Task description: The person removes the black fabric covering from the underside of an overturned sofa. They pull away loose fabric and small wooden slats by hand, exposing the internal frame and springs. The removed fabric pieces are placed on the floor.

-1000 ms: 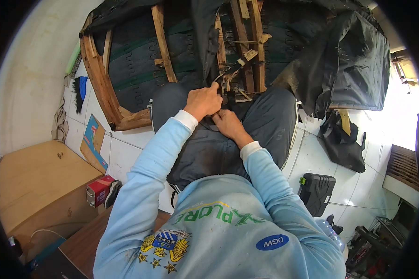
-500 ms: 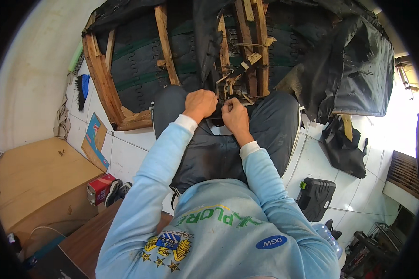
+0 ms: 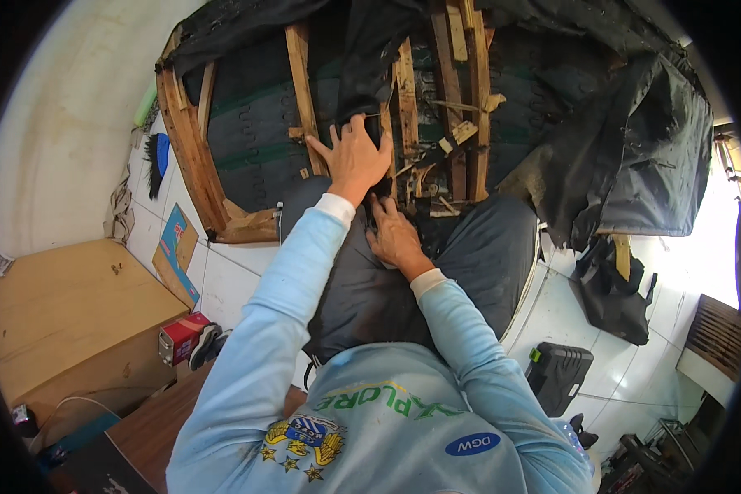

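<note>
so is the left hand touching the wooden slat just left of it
Cannot tell. In the head view, an outstretched finger of the left hand overlaps the wooden slat, but this downward look hides any contact or gap.

Strong daylight reaches you from the right, bleaching the far side of the tiled floor (image 3: 552,313) to featureless white and leaving a glare spot on the tiles nearer you. The hanging black upholstery sheet (image 3: 663,156) catches a pale sheen, while the space beneath your left hand (image 3: 360,160) and right hand (image 3: 395,237) sinks too dark to read. Your fisheye lens bows the wooden furniture frame (image 3: 193,156) and rings everything in black; the clutter (image 3: 663,449) at lower right looks murky.
</note>
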Available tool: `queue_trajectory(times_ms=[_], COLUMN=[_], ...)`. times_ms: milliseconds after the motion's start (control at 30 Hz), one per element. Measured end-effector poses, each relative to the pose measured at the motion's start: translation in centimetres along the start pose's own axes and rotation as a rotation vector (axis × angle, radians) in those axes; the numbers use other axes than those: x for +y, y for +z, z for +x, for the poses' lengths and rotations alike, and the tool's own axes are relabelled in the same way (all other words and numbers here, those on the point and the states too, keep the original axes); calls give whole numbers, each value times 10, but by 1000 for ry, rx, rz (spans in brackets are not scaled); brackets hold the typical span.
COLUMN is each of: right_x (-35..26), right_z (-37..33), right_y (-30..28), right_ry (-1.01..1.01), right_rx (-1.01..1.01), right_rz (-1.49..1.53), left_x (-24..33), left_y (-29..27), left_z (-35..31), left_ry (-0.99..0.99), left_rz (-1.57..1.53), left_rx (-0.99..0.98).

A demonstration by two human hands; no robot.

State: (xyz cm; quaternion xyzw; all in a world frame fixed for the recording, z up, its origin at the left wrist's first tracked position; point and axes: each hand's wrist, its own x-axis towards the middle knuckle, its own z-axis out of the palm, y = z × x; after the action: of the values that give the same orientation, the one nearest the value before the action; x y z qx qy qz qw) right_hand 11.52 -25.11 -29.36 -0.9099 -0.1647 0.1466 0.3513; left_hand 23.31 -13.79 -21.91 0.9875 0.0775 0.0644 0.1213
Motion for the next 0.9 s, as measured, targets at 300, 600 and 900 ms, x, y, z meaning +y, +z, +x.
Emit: queue_trajectory(times_ms=[300,600,900], right_x=[15,1,-13], right_z=[20,41,66], right_y=[38,39,-96], right_ry=[-36,21,-59], right_rx=[125,-88,251], right_rz=[-552,-697,382], left_x=[-11,-29,-2], left_y=[19,43,7], left_z=[77,74,99], left_ry=[-289,-419,136], left_rz=[-532,-1025,-526], left_rx=[-361,-683,484])
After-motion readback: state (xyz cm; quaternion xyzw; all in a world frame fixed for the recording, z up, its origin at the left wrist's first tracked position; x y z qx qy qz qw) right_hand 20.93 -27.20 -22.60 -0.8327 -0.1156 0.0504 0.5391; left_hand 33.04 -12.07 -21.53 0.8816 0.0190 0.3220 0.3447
